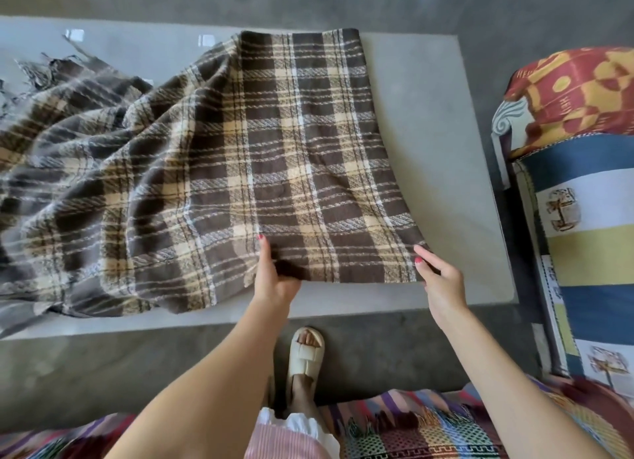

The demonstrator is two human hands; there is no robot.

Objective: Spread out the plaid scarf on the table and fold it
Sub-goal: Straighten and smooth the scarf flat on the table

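A brown, cream and grey plaid scarf [240, 156] lies across the grey table [446, 149]. Its right part is fairly flat; its left part is bunched in folds, with fringe at the far left. My left hand [274, 273] pinches the near edge of the scarf, thumb under the cloth. At the near right corner my right hand [439, 280] grips the scarf and holds that corner slightly off the table.
A sofa arm with a striped cover [590, 239] and a red-and-yellow cushion [576, 95] stands right of the table. A patterned fringed throw [429, 431] lies at the bottom. My foot in a cream slipper [305, 355] rests on the dark floor.
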